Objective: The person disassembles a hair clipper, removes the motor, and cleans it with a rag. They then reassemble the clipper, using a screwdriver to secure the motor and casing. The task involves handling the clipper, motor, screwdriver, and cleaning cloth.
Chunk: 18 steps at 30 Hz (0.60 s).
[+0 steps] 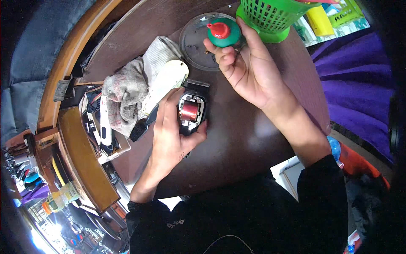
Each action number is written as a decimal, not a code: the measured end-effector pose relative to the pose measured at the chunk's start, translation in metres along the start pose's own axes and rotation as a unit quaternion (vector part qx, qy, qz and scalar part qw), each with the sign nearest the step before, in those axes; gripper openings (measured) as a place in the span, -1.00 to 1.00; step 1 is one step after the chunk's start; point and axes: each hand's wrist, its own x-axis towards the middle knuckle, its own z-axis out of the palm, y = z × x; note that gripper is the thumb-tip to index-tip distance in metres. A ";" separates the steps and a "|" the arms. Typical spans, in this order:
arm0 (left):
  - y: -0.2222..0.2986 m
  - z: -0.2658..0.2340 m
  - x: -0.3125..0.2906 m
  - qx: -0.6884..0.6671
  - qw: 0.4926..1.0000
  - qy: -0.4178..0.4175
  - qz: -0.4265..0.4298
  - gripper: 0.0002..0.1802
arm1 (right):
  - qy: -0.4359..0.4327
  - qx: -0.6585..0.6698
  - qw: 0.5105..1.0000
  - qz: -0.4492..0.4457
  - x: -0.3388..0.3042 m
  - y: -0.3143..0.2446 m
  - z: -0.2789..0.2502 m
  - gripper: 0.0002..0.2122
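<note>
My left hand [171, 129] is wrapped round a black hair clipper [190, 111]. The clipper's casing is off on the upper side, baring a copper-red coil and metal parts, and its toothed blade points away from me. In my right hand [253, 70] is a green squeeze bottle [227, 37] with a red nozzle cap, its spout aimed to the left. The thumb and fingers hold the bottle from the near and right sides. Beneath the bottle lies a clear round dish [194, 63] with several small screws and bits in it.
A green perforated basket [270, 19] stands at the far right of the brown table [237, 144]. To the left are a crumpled grey cloth [127, 89], a pale oval-ended item [171, 78] and a box with a white clipper [105, 122]. Purple fabric [351, 89] hangs beyond the right edge.
</note>
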 end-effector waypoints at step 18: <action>0.002 0.003 -0.001 0.044 0.999 -0.016 0.004 -0.23 | -0.024 -0.050 0.998 -0.036 -0.001 0.004 0.000 -0.55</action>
